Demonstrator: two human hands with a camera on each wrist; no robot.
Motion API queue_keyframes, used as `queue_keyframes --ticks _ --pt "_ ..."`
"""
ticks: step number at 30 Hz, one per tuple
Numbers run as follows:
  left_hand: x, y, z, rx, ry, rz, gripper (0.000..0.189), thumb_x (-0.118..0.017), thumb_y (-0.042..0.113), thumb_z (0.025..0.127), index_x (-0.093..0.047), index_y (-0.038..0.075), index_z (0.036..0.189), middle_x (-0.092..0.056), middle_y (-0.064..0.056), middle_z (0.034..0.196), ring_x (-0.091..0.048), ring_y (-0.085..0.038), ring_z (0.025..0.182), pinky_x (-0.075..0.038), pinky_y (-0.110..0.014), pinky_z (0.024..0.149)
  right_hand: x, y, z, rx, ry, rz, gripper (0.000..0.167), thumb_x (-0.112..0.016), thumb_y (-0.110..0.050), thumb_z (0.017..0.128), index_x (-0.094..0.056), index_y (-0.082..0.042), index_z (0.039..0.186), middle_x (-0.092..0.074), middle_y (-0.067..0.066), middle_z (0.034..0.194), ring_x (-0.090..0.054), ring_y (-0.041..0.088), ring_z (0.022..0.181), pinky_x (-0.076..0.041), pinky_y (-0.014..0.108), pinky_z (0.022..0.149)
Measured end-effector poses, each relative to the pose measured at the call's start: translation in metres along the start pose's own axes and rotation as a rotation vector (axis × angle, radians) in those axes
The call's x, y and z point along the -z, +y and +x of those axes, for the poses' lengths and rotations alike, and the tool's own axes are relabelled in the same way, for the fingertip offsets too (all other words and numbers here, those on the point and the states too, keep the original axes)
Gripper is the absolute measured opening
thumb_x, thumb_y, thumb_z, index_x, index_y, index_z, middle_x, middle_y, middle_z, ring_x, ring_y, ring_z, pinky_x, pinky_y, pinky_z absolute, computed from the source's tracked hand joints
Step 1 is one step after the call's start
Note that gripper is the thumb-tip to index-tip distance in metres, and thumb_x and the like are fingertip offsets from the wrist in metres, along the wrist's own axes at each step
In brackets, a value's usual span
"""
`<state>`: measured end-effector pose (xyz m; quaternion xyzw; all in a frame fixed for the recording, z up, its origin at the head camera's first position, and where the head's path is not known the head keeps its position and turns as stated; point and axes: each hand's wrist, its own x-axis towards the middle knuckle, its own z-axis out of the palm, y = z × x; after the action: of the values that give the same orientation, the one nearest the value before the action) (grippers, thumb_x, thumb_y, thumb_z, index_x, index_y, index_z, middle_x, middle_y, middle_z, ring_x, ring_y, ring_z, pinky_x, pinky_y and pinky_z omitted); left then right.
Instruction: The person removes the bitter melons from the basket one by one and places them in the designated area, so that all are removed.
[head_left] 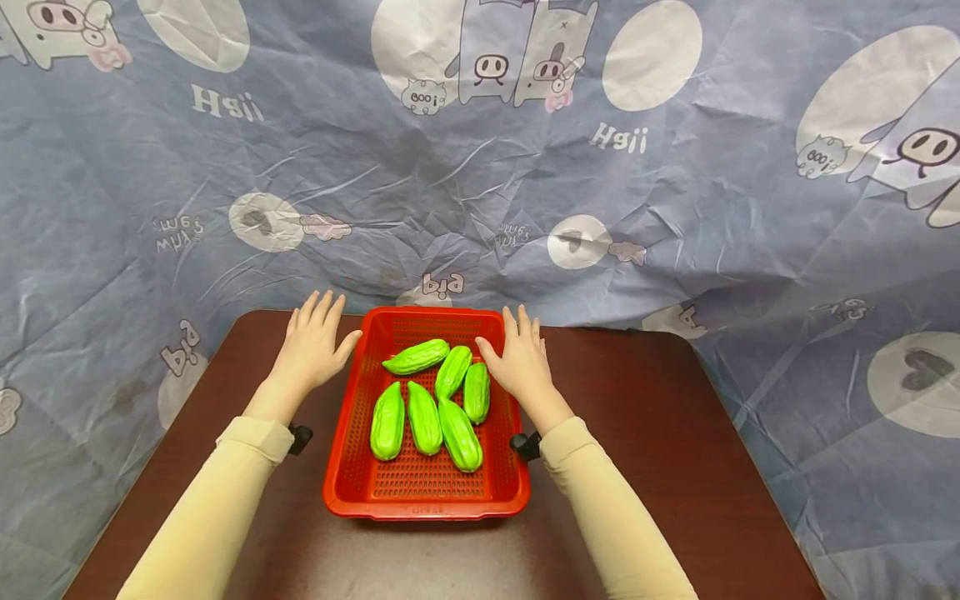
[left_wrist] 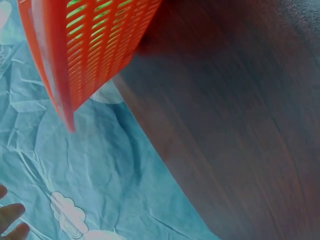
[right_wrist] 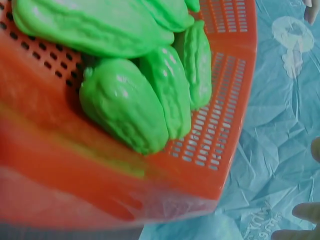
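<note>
A red plastic basket [head_left: 427, 510] with slotted walls stands on the table. Several bright green bitter melons [head_left: 387, 422] lie spread over its floor; the right wrist view shows one bitter melon [right_wrist: 125, 107] close up, with ridged, glossy skin. Beside the basket's far left corner is my left hand [head_left: 313, 343], fingers straight and spread, thumb toward the rim. My right hand [head_left: 522, 357] is over the right rim in the head view, fingers extended, its thumb overlapping the inside of the basket. Neither hand holds anything.
The dark brown wooden table [head_left: 637, 433] extends to both sides of the basket. Behind its far edge hangs a wrinkled blue-grey cloth [head_left: 420, 192] printed with cartoon figures. A small black wrist camera [head_left: 300, 438] sits at the left cuff, another wrist camera [head_left: 525, 447] at the right.
</note>
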<state>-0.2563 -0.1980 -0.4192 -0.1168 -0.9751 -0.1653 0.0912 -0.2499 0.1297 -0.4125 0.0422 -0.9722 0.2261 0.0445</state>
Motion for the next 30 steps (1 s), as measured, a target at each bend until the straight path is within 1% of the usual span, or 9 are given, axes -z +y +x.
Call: queue_keyframes --ticks 2,6,10,12,18,21,25,30 --pt "-0.002 0.0 -0.003 0.004 -0.007 -0.028 0.071 -0.048 0.04 0.102 -0.024 -0.002 0.154 -0.017 -0.029 0.159 -0.013 -0.048 0.147 -0.014 -0.067 0.114 -0.003 -0.002 -0.002 0.01 0.009 0.011 0.076 -0.051 -0.05 0.099 -0.025 -0.009 0.157 -0.015 0.02 0.163 -0.012 0.048 0.148 -0.02 0.06 0.117" --pt "-0.006 -0.001 -0.01 0.021 -0.02 -0.098 0.07 -0.049 0.038 0.102 -0.024 -0.003 0.154 -0.014 -0.031 0.159 -0.017 -0.053 0.143 -0.021 -0.07 0.11 -0.009 -0.007 -0.006 0.034 0.032 0.034 0.073 -0.056 -0.044 0.098 -0.03 -0.005 0.154 -0.02 0.023 0.161 -0.02 0.049 0.146 -0.031 0.057 0.113" --pt "-0.013 -0.003 -0.018 0.026 -0.015 -0.152 0.068 -0.051 0.035 0.102 -0.028 -0.005 0.152 -0.018 -0.032 0.157 -0.022 -0.054 0.14 -0.026 -0.068 0.109 -0.017 -0.012 -0.01 0.035 0.026 0.06 0.073 -0.059 -0.04 0.097 -0.032 -0.003 0.153 -0.022 0.023 0.16 -0.027 0.045 0.145 -0.04 0.056 0.107" --pt "-0.016 -0.003 -0.022 0.026 -0.014 -0.176 0.067 -0.052 0.033 0.101 -0.029 -0.007 0.15 -0.021 -0.032 0.155 -0.025 -0.054 0.138 -0.028 -0.066 0.109 -0.021 -0.015 -0.011 0.029 0.015 0.06 0.073 -0.06 -0.039 0.096 -0.031 -0.004 0.153 -0.023 0.022 0.16 -0.03 0.043 0.144 -0.041 0.054 0.106" --pt "-0.028 -0.003 -0.032 0.024 -0.036 -0.232 0.065 -0.054 0.031 0.101 -0.032 -0.01 0.147 -0.031 -0.033 0.147 -0.034 -0.052 0.134 -0.03 -0.063 0.109 -0.031 -0.022 -0.015 -0.001 -0.023 0.07 0.073 -0.063 -0.037 0.095 -0.032 -0.004 0.153 -0.026 0.023 0.158 -0.035 0.046 0.139 -0.042 0.053 0.105" --pt "-0.034 -0.002 -0.037 0.038 -0.065 -0.256 0.064 -0.054 0.031 0.101 -0.033 -0.01 0.146 -0.034 -0.033 0.143 -0.045 -0.048 0.127 -0.038 -0.061 0.104 -0.037 -0.026 -0.018 -0.029 -0.045 0.067 0.072 -0.064 -0.035 0.094 -0.034 -0.003 0.152 -0.028 0.024 0.157 -0.037 0.046 0.137 -0.044 0.053 0.103" --pt "-0.041 0.0 -0.042 0.052 -0.092 -0.278 0.062 -0.056 0.03 0.1 -0.036 -0.009 0.143 -0.041 -0.032 0.137 -0.059 -0.04 0.108 -0.048 -0.055 0.092 -0.045 -0.028 -0.019 -0.081 -0.086 0.031 0.072 -0.065 -0.034 0.094 -0.035 -0.002 0.151 -0.03 0.024 0.155 -0.04 0.046 0.132 -0.046 0.053 0.1" --pt "-0.049 0.002 -0.045 0.056 -0.093 -0.286 0.056 -0.058 0.026 0.099 -0.041 -0.01 0.139 -0.05 -0.03 0.128 -0.06 -0.033 0.095 -0.05 -0.051 0.084 -0.055 -0.029 -0.019 -0.145 -0.145 -0.004 0.071 -0.065 -0.034 0.093 -0.036 -0.002 0.15 -0.032 0.024 0.153 -0.044 0.046 0.129 -0.048 0.053 0.098"
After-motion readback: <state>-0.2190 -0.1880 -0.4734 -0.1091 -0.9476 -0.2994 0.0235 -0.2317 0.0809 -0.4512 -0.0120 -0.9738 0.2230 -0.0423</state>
